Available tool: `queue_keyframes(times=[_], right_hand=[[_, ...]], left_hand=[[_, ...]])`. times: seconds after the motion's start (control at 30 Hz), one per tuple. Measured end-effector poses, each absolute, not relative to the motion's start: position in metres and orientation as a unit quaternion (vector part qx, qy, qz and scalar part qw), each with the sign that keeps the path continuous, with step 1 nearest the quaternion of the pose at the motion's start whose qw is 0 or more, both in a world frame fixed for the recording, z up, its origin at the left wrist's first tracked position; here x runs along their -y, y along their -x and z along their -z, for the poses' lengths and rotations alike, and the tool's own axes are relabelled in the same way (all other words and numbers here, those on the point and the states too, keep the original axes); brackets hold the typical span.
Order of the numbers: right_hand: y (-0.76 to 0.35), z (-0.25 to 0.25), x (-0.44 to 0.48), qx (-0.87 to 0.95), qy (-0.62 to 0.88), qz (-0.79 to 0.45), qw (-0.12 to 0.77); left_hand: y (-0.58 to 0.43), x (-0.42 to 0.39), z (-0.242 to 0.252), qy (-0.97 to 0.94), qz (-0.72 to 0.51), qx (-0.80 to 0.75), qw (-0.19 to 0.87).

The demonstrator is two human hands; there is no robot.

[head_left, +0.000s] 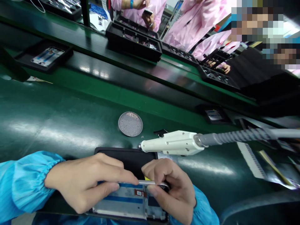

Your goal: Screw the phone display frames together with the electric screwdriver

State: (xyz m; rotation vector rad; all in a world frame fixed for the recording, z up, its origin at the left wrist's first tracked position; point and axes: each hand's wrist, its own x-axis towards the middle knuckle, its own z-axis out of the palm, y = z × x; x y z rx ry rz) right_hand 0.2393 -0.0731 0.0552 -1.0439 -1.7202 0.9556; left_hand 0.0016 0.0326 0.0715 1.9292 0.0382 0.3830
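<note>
A phone frame [127, 199] with its inner side up, blue strips and a small brown flex piece, lies tilted over a black tray [110, 153] at the bottom centre. My left hand [86, 179] grips its far edge, index finger stretched along the rim and thumb on the inside. At the far right corner, my right hand [174, 189] pinches the silvery rim between thumb and curled fingers. Whether something small is also in that pinch is hidden. Just beyond the tray rests a white electric screwdriver [173, 143], its tip pointing left.
A round perforated dish [130, 124] of tiny screws sits beyond the tray, with a few loose bits beside it. The screwdriver's grey cable [243, 136] runs right. Trays with phone parts [48, 57] stand along the line. Co-workers in pink [187, 25] work across it.
</note>
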Motion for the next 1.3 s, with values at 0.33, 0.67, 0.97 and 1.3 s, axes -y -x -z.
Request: queue_keyframes(times=[0.33,0.67,0.97,1.3], right_hand=[[-0.232,-0.062,0.072,0.644,0.431,-0.413,0.479],[-0.236,-0.058,0.074,0.67,0.444,-0.379,0.459],[-0.236,-0.061,0.067,0.665,0.408,-0.406,0.475],[-0.223,-0.065,0.076,0.569,0.446,-0.458,0.517]], left_hand=[[0.003,-0.028,-0.067,-0.807,-0.224,-0.053,0.544],[0.004,-0.03,-0.064,-0.813,-0.212,-0.029,0.541],[0.003,-0.03,-0.066,-0.813,-0.227,-0.048,0.534],[0.001,-0.029,-0.068,-0.8,-0.232,-0.062,0.549]])
